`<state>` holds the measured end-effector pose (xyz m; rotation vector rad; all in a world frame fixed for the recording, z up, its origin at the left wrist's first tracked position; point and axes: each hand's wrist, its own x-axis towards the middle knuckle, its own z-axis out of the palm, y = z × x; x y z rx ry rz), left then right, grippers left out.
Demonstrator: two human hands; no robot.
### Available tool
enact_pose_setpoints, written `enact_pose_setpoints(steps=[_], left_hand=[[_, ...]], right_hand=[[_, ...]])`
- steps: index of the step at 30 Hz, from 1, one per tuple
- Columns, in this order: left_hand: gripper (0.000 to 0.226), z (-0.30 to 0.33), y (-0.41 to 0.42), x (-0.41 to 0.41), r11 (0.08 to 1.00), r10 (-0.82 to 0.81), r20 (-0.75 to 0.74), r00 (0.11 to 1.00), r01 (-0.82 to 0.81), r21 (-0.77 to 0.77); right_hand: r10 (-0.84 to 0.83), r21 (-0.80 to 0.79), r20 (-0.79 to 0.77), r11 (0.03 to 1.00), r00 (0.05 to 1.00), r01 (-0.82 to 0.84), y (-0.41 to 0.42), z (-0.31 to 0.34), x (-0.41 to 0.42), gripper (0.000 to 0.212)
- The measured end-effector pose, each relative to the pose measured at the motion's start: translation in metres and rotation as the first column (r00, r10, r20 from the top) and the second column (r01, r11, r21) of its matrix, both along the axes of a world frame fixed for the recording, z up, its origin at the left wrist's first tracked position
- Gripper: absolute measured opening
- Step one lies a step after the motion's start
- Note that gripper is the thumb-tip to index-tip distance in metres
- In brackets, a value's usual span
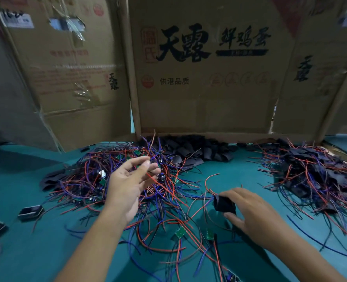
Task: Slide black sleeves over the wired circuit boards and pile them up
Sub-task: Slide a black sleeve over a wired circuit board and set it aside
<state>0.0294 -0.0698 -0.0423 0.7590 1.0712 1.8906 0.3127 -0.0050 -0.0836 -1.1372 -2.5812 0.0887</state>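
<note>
- Nearest on the teal desk (36, 259): two loose green circuit boards (180, 233) with red and blue leads, lying this side of the big wire tangle.
- Right hand (254, 214) just right of that tangle, palm down, fingers (234, 219) and thumb curled round one black sleeve (224, 204), with red wires arching out beside it.
- Left hand (128, 186) raised over the near edge of the tangle, palm turned inward, fingers (146, 171) loosely spread and gripping nothing; whether a wire brushes the fingertips cannot be told.
- Two small dark rectangular parts (30, 212) far left of the tangle, lying apart on the desk.
- Tangle of wired circuit boards (107, 171) itself: red, blue and black leads with green boards showing through.
- Pile of sleeved boards (319, 171) well right of the tangle, black sleeves with leads sticking out.
- Heap of empty black sleeves (191, 149) just behind the tangle, against the cardboard.
- Cardboard wall (209, 110) behind the tangle, printed in black "天露" and "鲜鸡蛋", with "供港品质" lower down beside a red round seal; side panels repeat "天露" vertically; the fine red print cannot be read.
</note>
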Motion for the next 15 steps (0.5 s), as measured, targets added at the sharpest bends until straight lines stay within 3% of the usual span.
enact_pose_setpoints(steps=[5,10,15], left_hand=[[0.037,-0.002,-0.006,0.01,0.996,0.022,0.037,0.999,-0.025,0.09],[0.03,0.002,-0.009,0.023,0.981,-0.019,0.075,0.997,0.004,0.194],[0.029,-0.001,-0.01,0.025,0.981,-0.062,0.072,0.996,0.047,0.189]], right_hand=[[0.009,-0.082,-0.21,0.996,0.978,-0.027,-0.006,0.002,-0.006,0.042],[0.075,-0.068,-0.41,0.991,0.909,-0.113,-0.018,0.002,-0.017,0.035],[0.068,-0.032,-0.45,0.995,0.891,-0.092,-0.02,0.003,-0.018,0.033]])
